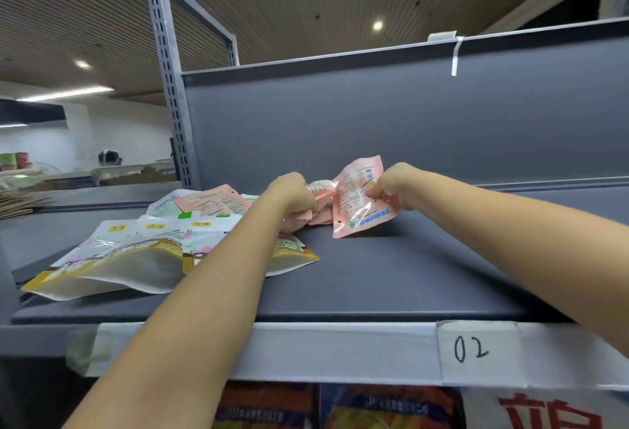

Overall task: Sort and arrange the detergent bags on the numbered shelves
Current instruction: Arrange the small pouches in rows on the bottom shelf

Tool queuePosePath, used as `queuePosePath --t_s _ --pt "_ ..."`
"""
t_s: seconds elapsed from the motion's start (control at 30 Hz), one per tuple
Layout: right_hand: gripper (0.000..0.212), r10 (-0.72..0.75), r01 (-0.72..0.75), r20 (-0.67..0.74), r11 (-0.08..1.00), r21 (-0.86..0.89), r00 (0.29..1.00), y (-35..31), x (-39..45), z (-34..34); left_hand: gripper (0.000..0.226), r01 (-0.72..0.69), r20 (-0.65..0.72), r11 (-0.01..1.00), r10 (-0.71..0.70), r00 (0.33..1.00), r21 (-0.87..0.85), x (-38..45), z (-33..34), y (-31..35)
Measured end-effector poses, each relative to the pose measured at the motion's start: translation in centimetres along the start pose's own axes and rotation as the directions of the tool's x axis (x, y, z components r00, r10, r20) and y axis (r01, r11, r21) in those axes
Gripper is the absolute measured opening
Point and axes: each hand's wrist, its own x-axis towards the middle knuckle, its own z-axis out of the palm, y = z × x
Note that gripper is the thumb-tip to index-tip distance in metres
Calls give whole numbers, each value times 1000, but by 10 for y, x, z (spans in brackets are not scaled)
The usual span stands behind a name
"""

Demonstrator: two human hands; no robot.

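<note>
Both bare forearms are reaching forward over the grey shelf (pixel 374 279) labelled 02 (pixel 471 348). The right hand (pixel 394 185) is pinching a tilted pink bag (pixel 357 200) near the back; the left hand (pixel 291 193) is curling closed on crumpled pink bags (pixel 320 204) just beside it.

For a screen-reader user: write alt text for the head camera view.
Both hands grip pink detergent bags on a grey shelf labelled 02: the left hand clutches a bunch, the right hand lifts one pink bag. Larger white and gold bags lie flat to the left.
</note>
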Motion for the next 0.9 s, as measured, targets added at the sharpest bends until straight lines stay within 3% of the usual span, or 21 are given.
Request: queuePosePath --t_s 0.07,0.17,0.23,0.3,0.47,0.63,0.77,0.83,0.9 --pt "7 -24 24 -5 997 68 1000 -1 -13 -19 10 -36 -29 936 28 999 -349 -3 -6 -2" --pt "22 -113 117 -37 980 160 993 0 -35 -51 6 35 79 594 49 996 -803 -16 -16 9" --pt "26 -172 184 -73 961 205 982 3 -52 -71 21 125 179 401 100 979 -908 -25 -18 17" --pt "25 -207 223 -90 941 253 974 10 -69 -88 31 197 237 275 119 964 -941 -41 -15 25" --pt "14 -234 241 -70 862 446 970 22 -108 -111 23 282 283 35 26 959 -959 -76 7 53" --pt "15 -253 244 -47 843 480 966 34 -140 -106 18 273 272 -101 28 962 -957 -117 21 83" --pt "13 -280 302 -116 833 464 953 38 -173 -98 17 261 254 -88 82 964 -961 -156 19 87" --pt "14 -386 460 -262 813 357 885 38 -193 -94 11 291 281 -75 127 951 -954 -176 14 80" --pt "17 -512 625 -420 756 194 749 38 -220 -91 15 314 299 -61 180 937 -948 -197 11 67"
